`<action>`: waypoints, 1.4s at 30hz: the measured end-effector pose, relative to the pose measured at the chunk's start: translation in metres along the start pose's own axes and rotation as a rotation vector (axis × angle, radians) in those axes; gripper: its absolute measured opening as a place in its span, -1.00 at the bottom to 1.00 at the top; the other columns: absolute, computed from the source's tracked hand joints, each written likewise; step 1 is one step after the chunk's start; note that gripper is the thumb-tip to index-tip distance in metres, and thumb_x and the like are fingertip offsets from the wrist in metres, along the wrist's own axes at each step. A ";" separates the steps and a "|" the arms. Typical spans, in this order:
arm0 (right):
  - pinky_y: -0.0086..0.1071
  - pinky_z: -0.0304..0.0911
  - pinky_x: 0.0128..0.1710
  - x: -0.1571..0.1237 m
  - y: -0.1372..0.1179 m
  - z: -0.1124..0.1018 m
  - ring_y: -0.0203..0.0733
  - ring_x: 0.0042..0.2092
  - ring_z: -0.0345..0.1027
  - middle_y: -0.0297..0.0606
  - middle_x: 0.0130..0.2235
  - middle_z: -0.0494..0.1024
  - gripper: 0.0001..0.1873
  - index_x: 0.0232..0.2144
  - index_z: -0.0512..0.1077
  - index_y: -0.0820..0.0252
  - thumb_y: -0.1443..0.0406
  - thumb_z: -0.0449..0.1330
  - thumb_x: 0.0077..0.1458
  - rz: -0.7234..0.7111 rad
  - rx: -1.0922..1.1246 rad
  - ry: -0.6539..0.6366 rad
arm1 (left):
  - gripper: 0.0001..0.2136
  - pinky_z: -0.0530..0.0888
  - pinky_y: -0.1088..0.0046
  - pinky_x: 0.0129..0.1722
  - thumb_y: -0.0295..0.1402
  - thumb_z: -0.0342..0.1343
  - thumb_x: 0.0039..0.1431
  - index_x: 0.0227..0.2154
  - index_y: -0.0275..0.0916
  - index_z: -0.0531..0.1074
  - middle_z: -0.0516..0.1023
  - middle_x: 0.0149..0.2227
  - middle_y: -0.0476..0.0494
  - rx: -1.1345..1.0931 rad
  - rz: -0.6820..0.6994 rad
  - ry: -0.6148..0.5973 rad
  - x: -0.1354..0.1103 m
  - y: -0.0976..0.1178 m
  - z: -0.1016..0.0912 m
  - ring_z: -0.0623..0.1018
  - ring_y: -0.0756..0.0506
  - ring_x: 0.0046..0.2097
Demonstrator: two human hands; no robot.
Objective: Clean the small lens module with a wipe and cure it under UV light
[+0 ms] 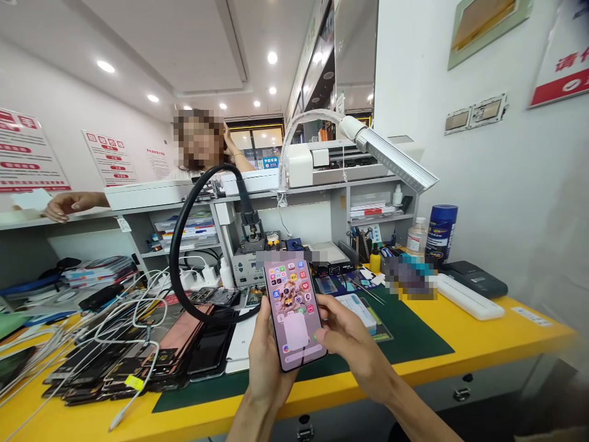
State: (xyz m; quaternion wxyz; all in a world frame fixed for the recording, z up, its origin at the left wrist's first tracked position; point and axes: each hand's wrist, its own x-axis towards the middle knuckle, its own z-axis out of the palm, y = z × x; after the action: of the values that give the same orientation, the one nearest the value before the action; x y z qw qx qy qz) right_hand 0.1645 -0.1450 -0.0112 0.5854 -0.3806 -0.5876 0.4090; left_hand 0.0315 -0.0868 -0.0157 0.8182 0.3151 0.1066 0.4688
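My left hand (pixel 264 359) is wrapped round a smartphone (pixel 294 310) and holds it upright above the green work mat (pixel 414 341). Its lit screen shows app icons on a pink background. My right hand (pixel 352 337) is at the phone's right edge, the thumb touching the lower part of the screen and the fingers curled beside it. Both hands hover over the front of the yellow workbench (pixel 497 334).
A pile of dark and copper phones (pixel 151 359) with white cables (pixel 92 331) lies at the left. A black hose (pixel 184 245) arches over the bench. Behind stand a soldering station (pixel 251 261), shelves, a lamp (pixel 396 162), bottles (pixel 440 233). Another person leans on the counter (pixel 161 193).
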 end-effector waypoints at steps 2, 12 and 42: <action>-0.42 0.13 -0.40 0.001 -0.001 -0.004 -0.28 -0.33 0.12 -0.33 -0.30 0.29 -0.63 0.11 0.36 0.07 0.24 0.09 0.28 0.019 0.022 -0.007 | -0.48 0.54 0.16 -0.05 -0.04 -0.04 0.32 0.16 -0.33 0.35 0.62 -0.14 -0.31 0.006 -0.020 -0.012 0.000 -0.001 -0.002 0.61 -0.29 -0.10; -0.52 0.17 -0.69 0.004 -0.011 -0.008 -0.37 -0.52 0.10 -0.35 -0.34 0.33 -0.58 0.17 0.31 0.06 0.20 0.07 0.29 0.060 0.141 0.020 | -0.54 0.57 0.15 -0.15 -0.10 -0.06 0.32 0.02 -0.34 0.49 0.64 -0.24 -0.30 -0.015 -0.069 -0.093 -0.008 -0.015 -0.005 0.62 -0.31 -0.17; -0.39 0.18 -0.23 0.153 0.006 0.267 -0.30 -0.29 0.09 -0.34 -0.22 0.23 -0.11 0.34 0.02 -0.06 0.48 0.20 0.03 0.400 0.439 -0.885 | -0.65 0.50 0.12 0.00 -0.19 0.01 0.30 -0.04 -0.28 0.55 0.62 -0.09 -0.27 -0.208 0.569 0.672 -0.133 0.205 -0.107 0.60 -0.32 -0.07</action>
State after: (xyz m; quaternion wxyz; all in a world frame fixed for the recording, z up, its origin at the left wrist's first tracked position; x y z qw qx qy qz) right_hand -0.1068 -0.0108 0.0465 0.2582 -0.1448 -0.5949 0.7473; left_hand -0.2340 -0.0792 0.0109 0.6041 0.0785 0.2277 0.7596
